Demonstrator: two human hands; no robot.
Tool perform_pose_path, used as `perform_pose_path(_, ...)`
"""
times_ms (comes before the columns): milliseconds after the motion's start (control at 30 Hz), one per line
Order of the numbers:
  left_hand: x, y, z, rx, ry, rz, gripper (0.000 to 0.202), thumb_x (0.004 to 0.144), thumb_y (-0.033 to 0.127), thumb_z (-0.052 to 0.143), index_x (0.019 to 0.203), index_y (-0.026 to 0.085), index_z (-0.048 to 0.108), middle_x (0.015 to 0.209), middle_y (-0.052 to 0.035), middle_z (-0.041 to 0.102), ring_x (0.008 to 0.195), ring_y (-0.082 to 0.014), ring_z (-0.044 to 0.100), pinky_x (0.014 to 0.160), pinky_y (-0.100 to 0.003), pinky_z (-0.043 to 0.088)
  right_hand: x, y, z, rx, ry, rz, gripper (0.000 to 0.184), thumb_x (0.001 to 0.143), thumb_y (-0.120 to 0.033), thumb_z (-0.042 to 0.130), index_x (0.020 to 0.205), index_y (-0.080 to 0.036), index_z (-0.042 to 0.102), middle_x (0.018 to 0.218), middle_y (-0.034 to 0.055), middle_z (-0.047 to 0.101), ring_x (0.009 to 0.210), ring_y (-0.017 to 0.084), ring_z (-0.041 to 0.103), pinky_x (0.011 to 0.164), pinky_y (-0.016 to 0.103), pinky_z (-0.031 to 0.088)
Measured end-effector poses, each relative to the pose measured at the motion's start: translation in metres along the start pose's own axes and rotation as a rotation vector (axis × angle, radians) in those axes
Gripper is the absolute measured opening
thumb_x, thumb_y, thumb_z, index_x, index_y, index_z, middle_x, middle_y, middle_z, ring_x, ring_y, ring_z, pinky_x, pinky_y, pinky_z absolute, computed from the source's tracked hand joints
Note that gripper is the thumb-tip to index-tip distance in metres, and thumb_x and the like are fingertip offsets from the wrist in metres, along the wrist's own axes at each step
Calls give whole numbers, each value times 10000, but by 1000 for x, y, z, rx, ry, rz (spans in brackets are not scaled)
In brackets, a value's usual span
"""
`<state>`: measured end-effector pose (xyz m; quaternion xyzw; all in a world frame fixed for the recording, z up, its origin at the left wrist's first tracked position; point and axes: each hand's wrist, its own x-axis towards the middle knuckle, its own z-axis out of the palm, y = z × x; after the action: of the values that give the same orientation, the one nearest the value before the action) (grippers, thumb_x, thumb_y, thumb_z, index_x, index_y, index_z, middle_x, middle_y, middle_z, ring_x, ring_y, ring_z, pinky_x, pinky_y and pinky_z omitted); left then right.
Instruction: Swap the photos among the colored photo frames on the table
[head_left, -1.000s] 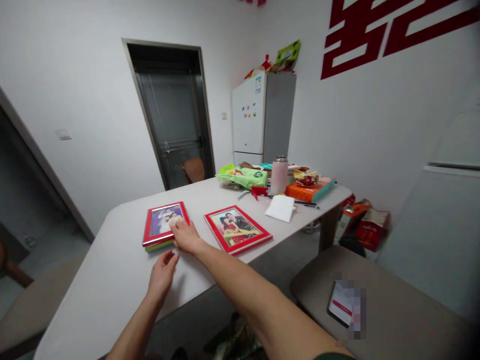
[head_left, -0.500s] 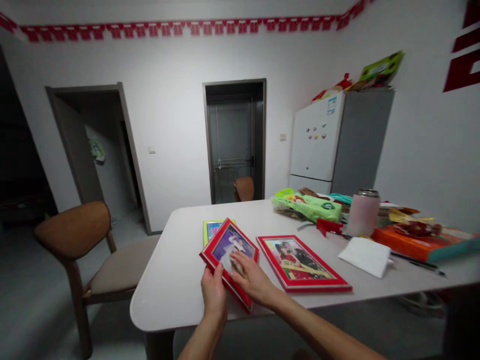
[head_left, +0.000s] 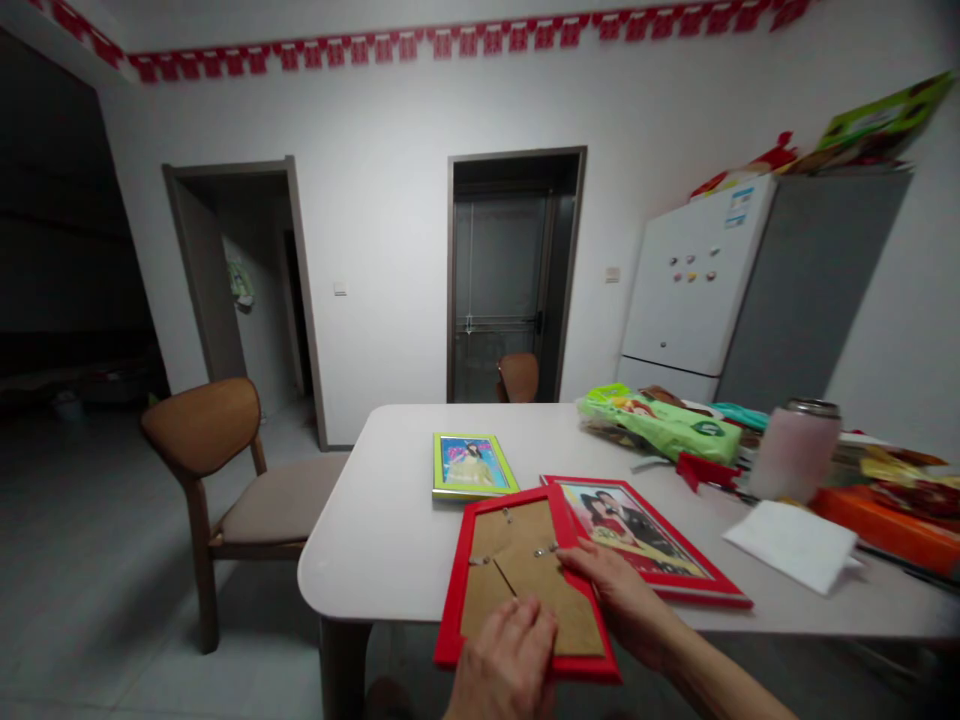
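Note:
A red picture frame (head_left: 541, 510) is tilted over the table's front edge, its brown backing board (head_left: 525, 540) facing me. Small metal clips and a dark slit show on the board. My right hand (head_left: 619, 595) grips the frame's right edge, thumb on the rim. My left hand (head_left: 506, 655) is at the lower edge, its bent fingers pressed together against the backing; its thumb is hidden. Behind the held frame, a second red picture frame (head_left: 705, 588) lies face up, partly covered. A yellow-green picture frame (head_left: 472, 465) lies face up farther back.
On the white table (head_left: 375, 540) lie a white tissue (head_left: 791, 540), a green package (head_left: 660, 420), a pink bottle (head_left: 796, 450) and an orange box (head_left: 889, 525), all to the right. A wooden chair (head_left: 202, 430) stands left of the table; a fridge (head_left: 690, 290) stands behind it.
The held red frame has been turned over from picture side to back. My right hand has moved from its front to its right edge, my left to the lower edge. The view has shifted left.

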<state>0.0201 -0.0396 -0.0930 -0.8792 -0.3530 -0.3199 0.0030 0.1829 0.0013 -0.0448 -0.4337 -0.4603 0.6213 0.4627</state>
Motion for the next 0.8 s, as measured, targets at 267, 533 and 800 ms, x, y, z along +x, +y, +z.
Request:
perform_pose_path(267, -7, 0, 28, 140, -138, -84, 313, 816, 220, 366, 1093, 188, 509, 1142, -63, 534, 1001, -250, 514, 817, -334, 468, 38, 33, -19, -753, 167, -121, 312, 583, -191, 480, 871, -136, 587, 818, 70, 669, 722, 186, 607, 641, 258, 446)
perform_pose_path(533, -12, -3, 29, 157, -165, -98, 285, 795, 182, 419, 1062, 163, 519, 1123, -72, 549, 1008, -235, 503, 827, -309, 453, 44, 45, -15, -1291, 304, -246, 264, 635, -216, 459, 846, -134, 594, 823, 103, 626, 771, 187, 568, 689, 244, 383)
perform_pose_path(800, -6, -24, -11, -115, -179, -339, 427, 669, 195, 540, 1090, 142, 496, 1160, -89, 514, 1062, -205, 458, 930, -307, 355, 41, 42, -14, -1356, 254, -311, 400, 659, -206, 457, 1046, -132, 521, 955, 104, 554, 871, 179, 523, 758, 240, 374)
